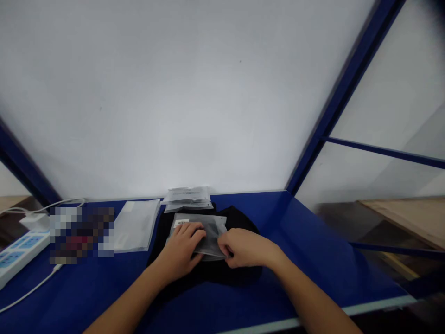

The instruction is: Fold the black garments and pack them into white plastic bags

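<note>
A frosted plastic bag (212,226) with a small white label and dark contents lies on black cloth (239,276) in front of me. My left hand (186,246) rests on the bag's left part, fingers stretched over it. At the bag's right end, my right hand (243,248) has its fingers curled and pinched on the edge. The fingertips of the right hand are partly hidden by the hand itself.
Behind the cloth lie several packed plastic bags (187,197). Flat clear bags (137,225) are stacked to the left. A power strip (24,255) with a white cable (33,294) sits at far left beside a blurred-out object. A blue frame post (333,111) rises at the right.
</note>
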